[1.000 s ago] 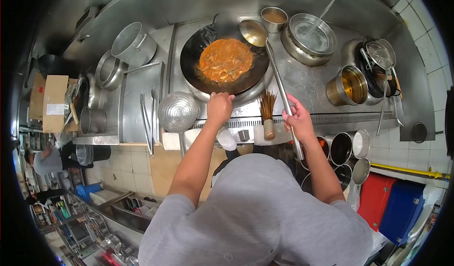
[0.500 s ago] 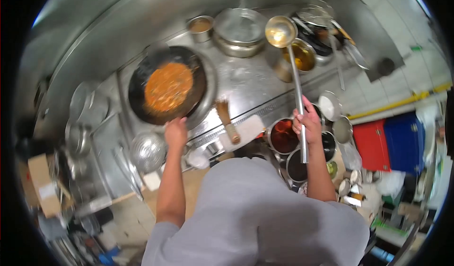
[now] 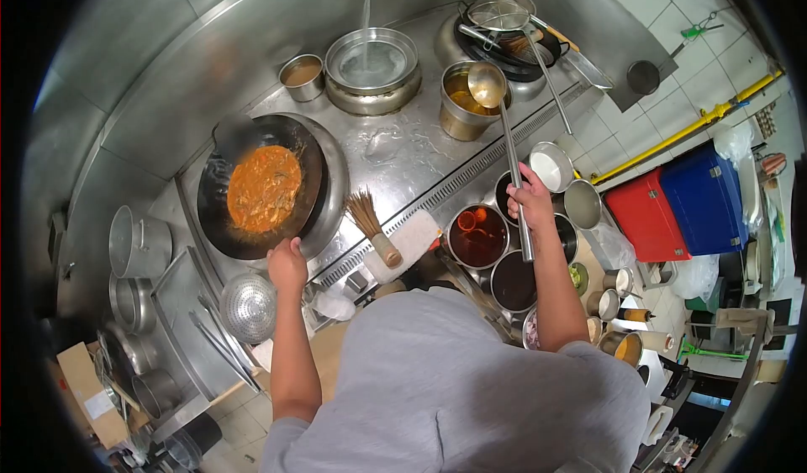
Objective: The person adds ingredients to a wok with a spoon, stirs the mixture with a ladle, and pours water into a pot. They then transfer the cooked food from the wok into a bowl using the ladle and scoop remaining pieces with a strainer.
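Note:
My left hand (image 3: 287,264) is closed at the near rim of a black wok (image 3: 313,166), its fingers wrapped at the edge. Inside the wok lies a thick orange-red saucy dish (image 3: 264,189). My right hand (image 3: 531,197) grips the long metal handle of a ladle (image 3: 509,141). The ladle's bowl overlaps the right side of a metal pot (image 3: 461,125) of yellow oil, with a shiny yellowish surface showing in it. Between my hands, a bamboo wok brush (image 3: 382,242) rests on a folded white cloth (image 3: 414,236).
Behind the stove stand a water-filled basin (image 3: 370,61) under a running stream and a small pot (image 3: 303,78). Sauce pots (image 3: 478,236) crowd below my right hand. Strainers (image 3: 498,14) sit far right; a perforated ladle (image 3: 248,308) lies left. Red (image 3: 646,219) and blue (image 3: 704,202) boxes stand right.
The ladle has come down, its bowl now lower over the oil pot. My left hand stays at the wok's rim. The whole view has shifted with my head.

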Motion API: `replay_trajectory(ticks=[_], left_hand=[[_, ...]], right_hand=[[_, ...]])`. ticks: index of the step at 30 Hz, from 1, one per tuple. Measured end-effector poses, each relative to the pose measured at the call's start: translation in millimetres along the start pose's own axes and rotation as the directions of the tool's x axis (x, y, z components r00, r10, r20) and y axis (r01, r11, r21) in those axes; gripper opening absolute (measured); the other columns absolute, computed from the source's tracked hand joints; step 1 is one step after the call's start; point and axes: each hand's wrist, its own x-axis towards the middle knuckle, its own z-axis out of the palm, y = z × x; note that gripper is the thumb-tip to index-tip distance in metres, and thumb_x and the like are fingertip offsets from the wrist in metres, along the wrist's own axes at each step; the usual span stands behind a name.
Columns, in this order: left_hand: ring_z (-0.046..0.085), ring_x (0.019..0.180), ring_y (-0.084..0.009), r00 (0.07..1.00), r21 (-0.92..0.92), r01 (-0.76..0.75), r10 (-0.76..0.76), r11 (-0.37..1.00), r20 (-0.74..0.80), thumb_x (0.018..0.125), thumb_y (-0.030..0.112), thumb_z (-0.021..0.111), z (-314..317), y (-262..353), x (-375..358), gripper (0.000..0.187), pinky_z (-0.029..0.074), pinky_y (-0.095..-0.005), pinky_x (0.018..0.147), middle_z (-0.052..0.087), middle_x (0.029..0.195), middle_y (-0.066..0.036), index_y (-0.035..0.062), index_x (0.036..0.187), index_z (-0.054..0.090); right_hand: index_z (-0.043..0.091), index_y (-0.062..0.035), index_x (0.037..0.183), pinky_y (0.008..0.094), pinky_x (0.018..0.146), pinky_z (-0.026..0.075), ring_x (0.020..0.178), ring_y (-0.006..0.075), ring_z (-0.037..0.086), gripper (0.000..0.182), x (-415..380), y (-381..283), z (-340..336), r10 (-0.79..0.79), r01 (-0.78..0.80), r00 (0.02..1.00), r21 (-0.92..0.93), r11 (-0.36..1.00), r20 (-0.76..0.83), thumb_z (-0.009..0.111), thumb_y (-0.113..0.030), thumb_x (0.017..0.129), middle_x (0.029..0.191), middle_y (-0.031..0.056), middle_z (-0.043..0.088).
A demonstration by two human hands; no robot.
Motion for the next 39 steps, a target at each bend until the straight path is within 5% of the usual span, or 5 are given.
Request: replay_trajectory(ticks=[11, 23, 28, 39], left_hand=[[0.064, 0.092, -0.0484, 1.0, -0.009, -0.002, 0.002, 1.0, -0.01, 0.107, 0.029, 0.057, 1, -2, 1, 0.035, 0.049, -0.0565, 0.085, 0.073, 0.098, -0.024, 0.0007, 0.091, 0.069], [0.066, 0.094, -0.048, 0.999, -0.037, 0.036, -0.036, 0.999, -0.011, 0.106, 0.03, 0.059, -8, 7, -2, 0.034, 0.051, -0.0554, 0.088, 0.074, 0.096, -0.025, 0.0014, 0.091, 0.07], [0.066, 0.099, -0.0476, 0.996, -0.036, 0.091, -0.091, 0.995, -0.001, 0.106, 0.031, 0.06, -11, 11, -3, 0.034, 0.052, -0.0563, 0.089, 0.075, 0.099, -0.023, 0.0015, 0.094, 0.072], [0.066, 0.097, -0.0471, 0.998, -0.034, 0.062, -0.062, 0.997, 0.004, 0.106, 0.032, 0.06, -6, 5, -2, 0.036, 0.052, -0.0572, 0.086, 0.074, 0.098, -0.023, 0.0015, 0.093, 0.072]], right_hand=[[0.031, -0.007, 0.165, 0.0307, 0.048, 0.044, 0.058, 0.0155, 0.056, 0.081, 0, -8, -4, 0.041, -0.041, 0.999, 0.005, 0.999, 0.022, 0.064, 0.008, 0.092, 0.098, 0.0123, 0.063], [0.037, -0.0087, 0.162, 0.0262, 0.051, 0.045, 0.062, 0.0118, 0.05, 0.068, -20, -45, -1, 0.059, -0.151, 0.971, 0.399, 0.905, 0.233, 0.056, 0.003, 0.098, 0.108, 0.0153, 0.06], [0.033, -0.0066, 0.164, 0.0319, 0.051, 0.047, 0.061, 0.0159, 0.056, 0.077, 0, -40, 5, 0.036, -0.042, 0.995, 0.059, 0.997, 0.097, 0.065, 0.004, 0.094, 0.096, 0.012, 0.063], [0.03, -0.0046, 0.165, 0.0314, 0.051, 0.047, 0.061, 0.0153, 0.056, 0.079, 8, -37, -4, 0.1, -0.101, 0.99, 0.01, 0.995, 0.097, 0.065, 0.004, 0.094, 0.096, 0.0122, 0.064]])
